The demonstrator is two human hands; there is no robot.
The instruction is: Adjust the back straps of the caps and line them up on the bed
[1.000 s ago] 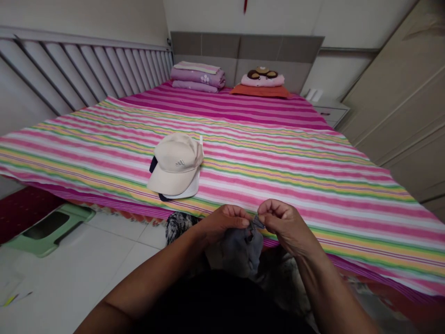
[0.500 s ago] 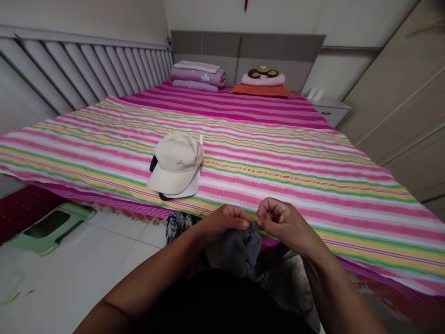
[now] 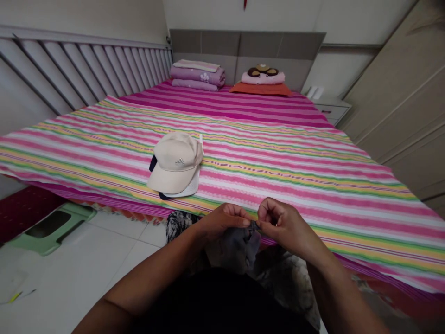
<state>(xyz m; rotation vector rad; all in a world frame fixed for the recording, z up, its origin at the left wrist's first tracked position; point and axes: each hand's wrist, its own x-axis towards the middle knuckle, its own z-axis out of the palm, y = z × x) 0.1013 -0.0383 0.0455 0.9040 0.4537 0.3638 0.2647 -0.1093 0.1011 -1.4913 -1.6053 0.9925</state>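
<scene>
2 hands: your left hand (image 3: 224, 223) and right hand (image 3: 287, 227), fingertips pinching the top edge of a soft, crumpled grey cloth (image 3: 238, 248).
Grip: pressed together, both pinches meeting at the cloth's 12 o'clock edge.

Both bare forearms (image 3: 149, 278) angle in from the bottom of the view, wrists bent inward, and look at this: the left hand (image 3: 225, 222) curled over, knuckles up, the right hand (image 3: 283, 225) tight in against it, thumb and fingers pinched, and the fingertips (image 3: 267, 211) of the two hands almost meeting at the centre!
</scene>
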